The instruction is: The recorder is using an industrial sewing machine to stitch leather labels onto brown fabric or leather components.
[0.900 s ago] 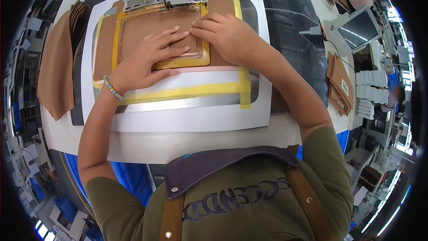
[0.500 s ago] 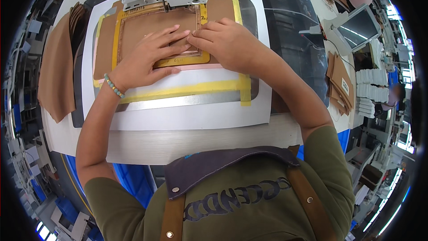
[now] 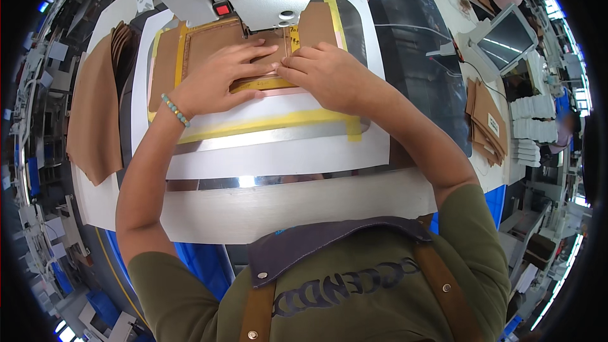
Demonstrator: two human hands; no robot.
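A brown sheet [image 3: 218, 37] of fabric or leather-like material lies under a yellow-edged rectangular frame [image 3: 180, 57] beneath a white sewing machine head [image 3: 266, 3]. My left hand [image 3: 218, 79] rests flat over the frame's near part, fingers spread toward the machine's needle area. Close beside it, my right hand [image 3: 329, 76] has its fingers bent and pressed together at the frame's near right corner; what they hold, if anything, is hidden. The frame sits on a white sheet [image 3: 278, 158] bordered with yellow tape [image 3: 266, 123].
Brown pieces [image 3: 98, 114] hang in a stack at the left table edge. To the right are a dark glossy panel [image 3: 411, 44], more brown pieces [image 3: 484, 117] and a tilted screen [image 3: 506, 31]. Other people are at work at the far right.
Both hands, the frame and the white sheet have slid away from me under the machine head. A shiny strip now shows between the sheet and the table's front. The view has shifted slightly.
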